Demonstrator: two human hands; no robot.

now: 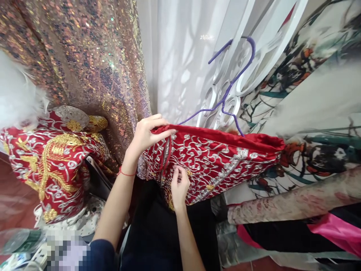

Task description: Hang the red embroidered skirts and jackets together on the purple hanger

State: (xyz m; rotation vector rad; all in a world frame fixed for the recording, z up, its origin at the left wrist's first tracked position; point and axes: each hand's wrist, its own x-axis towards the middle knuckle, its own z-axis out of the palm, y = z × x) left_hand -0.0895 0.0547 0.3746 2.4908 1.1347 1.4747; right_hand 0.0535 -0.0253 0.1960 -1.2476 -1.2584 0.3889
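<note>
Presently, the left hand [146, 134] pinches the red, silver-embroidered cloth garment [214, 160] toward four o'clock; the right hand [180, 189] has narrowed fingers, grip unclear. Apparent step: edge adjustment, calling for steady tension next.

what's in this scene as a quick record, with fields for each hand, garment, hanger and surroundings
left hand: pinching the red garment by its top edge
right hand: at its front, fingers bent, grip unclear
garment: silver and gold embroidery
hanger: purple, hook exposed
left side: second embroidered garment, sequined fabric
</note>
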